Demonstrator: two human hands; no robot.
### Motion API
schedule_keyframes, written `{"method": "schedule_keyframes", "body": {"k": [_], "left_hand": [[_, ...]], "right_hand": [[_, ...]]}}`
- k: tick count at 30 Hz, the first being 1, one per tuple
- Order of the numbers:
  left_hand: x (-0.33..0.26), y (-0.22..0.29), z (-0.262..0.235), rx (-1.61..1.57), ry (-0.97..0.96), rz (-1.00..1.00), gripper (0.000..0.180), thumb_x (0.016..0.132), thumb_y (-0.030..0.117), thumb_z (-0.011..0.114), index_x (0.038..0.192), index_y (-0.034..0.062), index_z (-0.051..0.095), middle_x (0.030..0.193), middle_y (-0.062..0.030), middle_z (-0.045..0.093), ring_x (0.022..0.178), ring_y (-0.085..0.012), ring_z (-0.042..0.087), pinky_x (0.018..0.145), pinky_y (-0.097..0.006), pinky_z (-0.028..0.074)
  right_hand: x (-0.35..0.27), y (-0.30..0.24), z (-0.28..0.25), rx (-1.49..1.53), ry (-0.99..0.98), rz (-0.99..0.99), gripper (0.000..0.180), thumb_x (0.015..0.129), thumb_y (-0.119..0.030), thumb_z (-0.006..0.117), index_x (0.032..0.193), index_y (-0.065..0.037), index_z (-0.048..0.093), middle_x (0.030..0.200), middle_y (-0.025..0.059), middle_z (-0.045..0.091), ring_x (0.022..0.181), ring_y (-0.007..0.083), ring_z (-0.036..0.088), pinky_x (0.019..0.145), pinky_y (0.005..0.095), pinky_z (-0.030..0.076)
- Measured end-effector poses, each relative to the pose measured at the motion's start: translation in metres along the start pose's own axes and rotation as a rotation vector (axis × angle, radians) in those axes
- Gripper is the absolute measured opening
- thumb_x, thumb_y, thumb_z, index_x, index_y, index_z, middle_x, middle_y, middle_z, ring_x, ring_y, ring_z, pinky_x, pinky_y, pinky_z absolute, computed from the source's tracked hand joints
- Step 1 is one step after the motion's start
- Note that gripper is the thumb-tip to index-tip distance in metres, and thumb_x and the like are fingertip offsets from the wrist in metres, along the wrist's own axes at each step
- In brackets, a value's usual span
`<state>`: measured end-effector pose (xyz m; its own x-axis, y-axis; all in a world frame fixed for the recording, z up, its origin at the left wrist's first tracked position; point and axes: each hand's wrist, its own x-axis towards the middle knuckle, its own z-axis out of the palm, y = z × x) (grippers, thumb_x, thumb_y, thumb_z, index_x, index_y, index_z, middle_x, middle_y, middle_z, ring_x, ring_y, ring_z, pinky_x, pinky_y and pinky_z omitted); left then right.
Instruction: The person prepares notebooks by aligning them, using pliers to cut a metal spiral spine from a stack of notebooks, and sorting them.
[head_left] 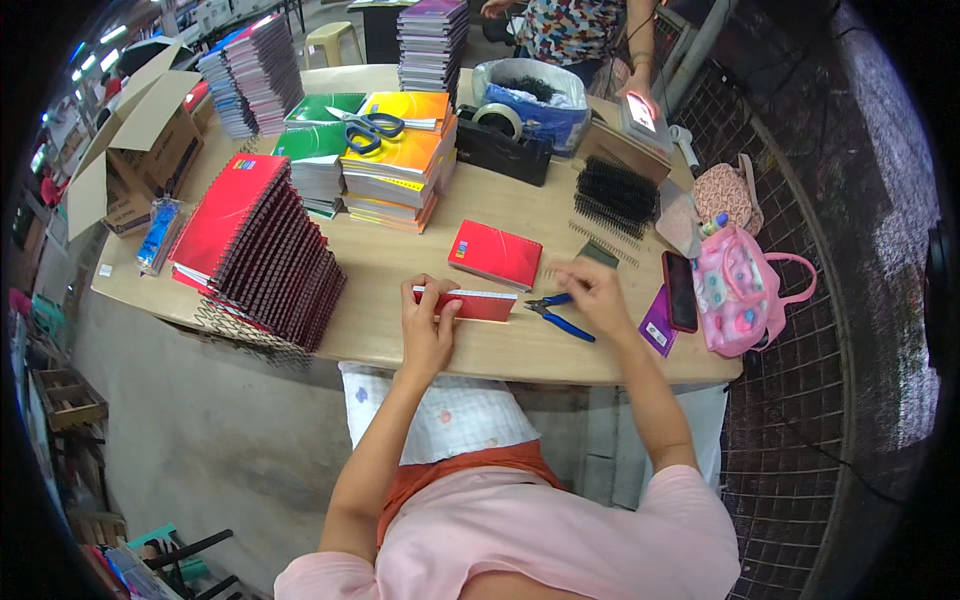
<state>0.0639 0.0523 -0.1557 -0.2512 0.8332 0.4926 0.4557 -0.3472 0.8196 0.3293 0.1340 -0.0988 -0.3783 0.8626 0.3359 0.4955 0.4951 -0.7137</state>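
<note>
Left hand (428,325): fingers holding red notebook (485,307), its left end covered.
Right hand (597,295) by blue-handled pliers (567,325): fingers bunched, tips unclear; cannot tell if holding anything.

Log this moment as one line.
left hand: holds red notebook | right hand: near blue-handled pliers, grip unclear | nearby: another red notebook, black coils

- Between the red stack (255,240) and my left hand (428,328), I can pass over bare table (372,275).
- Pliers (568,325) lie beside my right hand (597,295).
- Ahead, the flat notebook (495,253) and black coils (612,193) block me.
</note>
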Motion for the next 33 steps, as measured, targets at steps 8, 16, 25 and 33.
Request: {"method": "schedule_keyframes", "body": {"k": [8, 16, 25, 33], "left_hand": [[0.002, -0.007, 0.007, 0.04, 0.061, 0.023, 0.017, 0.085, 0.012, 0.074, 0.097, 0.004, 0.065, 0.107, -0.0167, 0.051, 0.098, -0.0325, 0.053, 0.083, -0.043, 0.047], [0.002, -0.002, 0.01, 0.02, 0.099, -0.001, 0.021, 0.084, 0.013, 0.075, 0.098, 0.0034, 0.063, 0.101, -0.0157, 0.054, 0.102, -0.0328, 0.049, 0.086, -0.042, 0.045], [0.002, -0.004, 0.011, -0.015, 0.091, -0.029, 0.021, 0.085, 0.014, 0.074, 0.098, 0.0025, 0.062, 0.102, -0.0166, 0.052, 0.103, -0.0334, 0.048, 0.088, -0.043, 0.043], [0.003, -0.006, 0.014, -0.013, 0.104, -0.03, 0.023, 0.085, 0.014, 0.074, 0.1, 0.0026, 0.061, 0.101, -0.0168, 0.05, 0.103, -0.0336, 0.047, 0.089, -0.044, 0.042]], "right_hand": [[-0.004, -0.018, 0.025, 0.12, -0.052, -0.05, 0.018, 0.089, -0.005, 0.068, 0.105, -0.005, 0.076, 0.085, 0.0106, 0.07, 0.072, 0.0167, 0.063, 0.067, 0.0296, 0.048], [-0.001, -0.019, 0.022, 0.128, -0.102, -0.086, 0.016, 0.089, -0.005, 0.066, 0.102, -0.004, 0.076, 0.087, 0.0106, 0.071, 0.08, 0.0193, 0.066, 0.073, 0.0305, 0.05], [0.003, -0.034, 0.013, 0.131, -0.278, 0.061, 0.015, 0.086, -0.001, 0.068, 0.1, 0.0, 0.073, 0.089, 0.0091, 0.072, 0.084, 0.017, 0.066, 0.074, 0.0293, 0.051], [0.001, -0.021, 0.022, 0.096, -0.219, -0.057, 0.018, 0.086, -0.006, 0.07, 0.103, 0.0, 0.071, 0.091, 0.0114, 0.069, 0.081, 0.0193, 0.065, 0.072, 0.0312, 0.05]]}}
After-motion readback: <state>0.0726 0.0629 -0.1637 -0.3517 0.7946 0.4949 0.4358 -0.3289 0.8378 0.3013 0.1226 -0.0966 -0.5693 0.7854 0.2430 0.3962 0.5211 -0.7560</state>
